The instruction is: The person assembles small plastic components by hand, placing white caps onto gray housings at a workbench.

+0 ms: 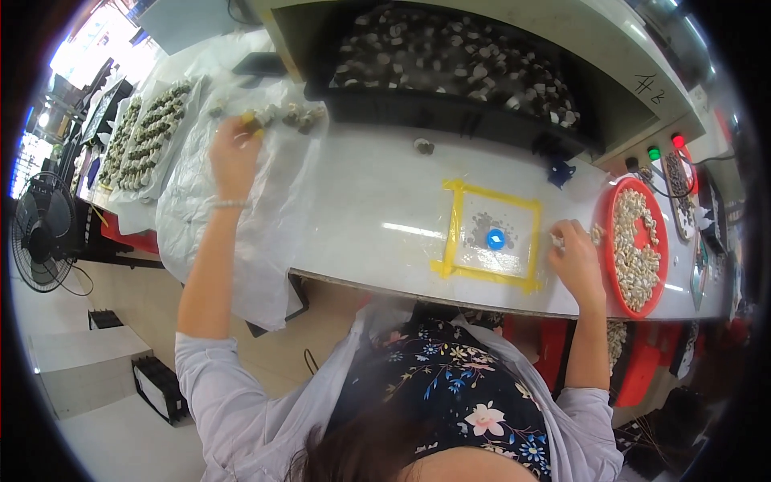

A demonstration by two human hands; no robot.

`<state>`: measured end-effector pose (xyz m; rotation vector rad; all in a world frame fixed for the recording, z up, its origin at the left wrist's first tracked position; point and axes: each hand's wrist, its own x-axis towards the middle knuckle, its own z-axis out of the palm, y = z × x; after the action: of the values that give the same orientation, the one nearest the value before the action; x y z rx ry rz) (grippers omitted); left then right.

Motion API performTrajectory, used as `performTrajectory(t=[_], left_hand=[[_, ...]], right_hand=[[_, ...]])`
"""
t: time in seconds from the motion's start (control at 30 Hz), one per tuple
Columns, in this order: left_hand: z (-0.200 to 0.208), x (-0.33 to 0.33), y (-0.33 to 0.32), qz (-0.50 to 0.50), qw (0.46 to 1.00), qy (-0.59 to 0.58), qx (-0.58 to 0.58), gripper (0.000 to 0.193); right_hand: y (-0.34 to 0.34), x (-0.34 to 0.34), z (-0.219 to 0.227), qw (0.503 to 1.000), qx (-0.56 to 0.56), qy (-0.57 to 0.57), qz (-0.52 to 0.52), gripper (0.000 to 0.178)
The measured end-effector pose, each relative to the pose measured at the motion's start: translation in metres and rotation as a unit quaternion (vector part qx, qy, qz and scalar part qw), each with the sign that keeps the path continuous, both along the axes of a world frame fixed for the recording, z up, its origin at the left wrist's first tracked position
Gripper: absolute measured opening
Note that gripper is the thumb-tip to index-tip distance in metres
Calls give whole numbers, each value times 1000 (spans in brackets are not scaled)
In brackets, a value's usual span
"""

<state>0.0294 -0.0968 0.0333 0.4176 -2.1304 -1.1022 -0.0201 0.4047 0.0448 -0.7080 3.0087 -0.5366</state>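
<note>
My left hand point(233, 157) reaches over a white plastic sheet point(193, 205) on the left, its fingers closed and yellow covers on the fingertips. It touches the end of a row of small grey-and-white pieces point(301, 118); what lies between the fingertips is too small to make out. My right hand point(577, 261) is pinched around a small whitish piece point(557, 240), just right of a yellow-taped square point(455, 233) on the white tabletop. Inside that square sits a round blue item point(495, 238) with a white centre, amid grey spots. A red oval tray point(664, 265) of cream-coloured small pieces stands beside my right hand.
A black bin point(450, 116) heaped with dark and white pieces sits under a beige machine housing point(610, 64) with green and red buttons. Rows of pieces point(165, 120) lie at the far left. A loose piece point(423, 146) and a dark blue object point(561, 172) rest near the bin.
</note>
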Motion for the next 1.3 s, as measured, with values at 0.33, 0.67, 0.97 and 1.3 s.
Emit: performTrajectory(t=[0.33,0.67,0.97,1.3], left_hand=[[-8,-28,0,-7,943,-32,-332,29],[4,-34,118,-224,933,-51,-278,31],[-40,-80,167,-280,897,-67,-334,32],[-2,3,198,-324,815,-179,446,21]], right_hand=[[-2,3,5,998,-17,-34,-43,21],[2,21,-34,890,-427,-160,-27,19],[6,28,-27,985,-165,29,32,26],[-7,16,-18,987,-112,67,97,25]])
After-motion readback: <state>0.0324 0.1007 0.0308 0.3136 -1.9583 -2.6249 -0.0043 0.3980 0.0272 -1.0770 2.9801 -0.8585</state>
